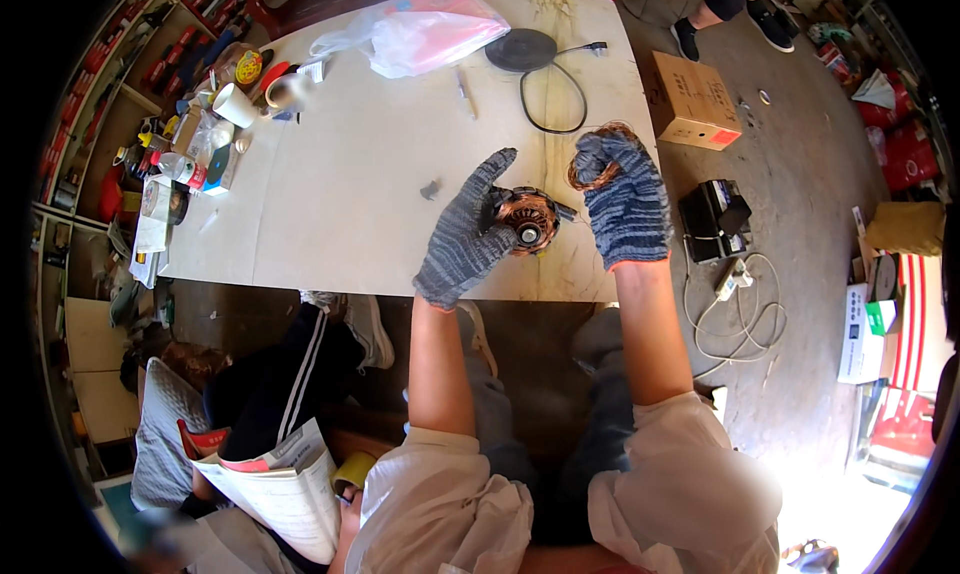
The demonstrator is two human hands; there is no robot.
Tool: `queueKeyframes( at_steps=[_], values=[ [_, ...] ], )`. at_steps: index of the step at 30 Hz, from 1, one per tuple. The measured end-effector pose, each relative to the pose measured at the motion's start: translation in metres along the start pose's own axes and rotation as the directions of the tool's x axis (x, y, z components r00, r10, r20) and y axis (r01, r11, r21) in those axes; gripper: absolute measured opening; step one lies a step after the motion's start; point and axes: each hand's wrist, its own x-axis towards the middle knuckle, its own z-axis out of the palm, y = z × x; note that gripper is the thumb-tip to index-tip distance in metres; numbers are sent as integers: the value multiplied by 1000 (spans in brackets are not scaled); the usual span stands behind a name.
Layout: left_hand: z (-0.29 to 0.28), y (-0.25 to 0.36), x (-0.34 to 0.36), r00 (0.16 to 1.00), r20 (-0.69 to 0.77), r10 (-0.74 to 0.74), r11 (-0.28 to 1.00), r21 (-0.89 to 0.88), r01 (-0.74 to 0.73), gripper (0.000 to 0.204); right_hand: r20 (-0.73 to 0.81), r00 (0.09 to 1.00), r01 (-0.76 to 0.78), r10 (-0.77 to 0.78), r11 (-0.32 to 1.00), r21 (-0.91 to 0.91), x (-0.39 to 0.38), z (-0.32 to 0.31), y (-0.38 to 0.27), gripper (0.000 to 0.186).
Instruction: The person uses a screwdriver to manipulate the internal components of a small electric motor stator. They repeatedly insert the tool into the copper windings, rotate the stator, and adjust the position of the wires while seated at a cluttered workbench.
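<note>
Got a round copper-wound motor part [530,226] just right of centre in the frame, metal hub facing up toward the camera. Held in the left hand [462,232], grip closed around its left side, with the thumb along the lower edge and a finger stretched toward the top of the frame. Up and to the right of that, pinching a tangle of copper wire [598,180] in the right hand [630,209], fingers curled in tight (same striped grey knit glove, orange at the cuff). Can't tell about any strand linking the two. All over the near right part of a pale, stained table [330,204].

Also on there: a black disc [521,50] with a looping cord at upper centre, beside a pinkish-white plastic bag [425,34], plus a small grey scrap [430,189] left of the glove. Pretty cluttered at upper left, with a white cup [235,105] and a clear bottle [180,168]. On the floor at right, a cardboard box [690,99] near the upper edge and a white power strip [735,279] mid-height. Lower left, next to the wearer, a seated person with open papers [290,494].
</note>
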Motion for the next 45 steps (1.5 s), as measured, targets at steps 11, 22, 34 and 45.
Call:
queueKeyframes(
  at_steps=[11, 22, 34, 45],
  values=[
    [1, -2, 3, 999, 40, 9, 993, -116, -4, 75, -128, 991, 46, 26, 848, 528, 9, -29, -2, 14],
    [-7, -6, 4, 993, -117, 19, 860, -505, -76, 57, -494, 869, 198, -6, 920, 337, 12, -19, -35, 27],
    [-29, -41, 9, 774, -628, -82, 913, -358, -194, 34, 156, 983, -112, 98, -356, 928, 10, -64, -19, 40],
    [-24, 5, -6, 998, 56, 27, 999, -20, -26, 55, -293, 942, 288, -165, 846, 449, 31, -84, -41, 33]
  ],
)
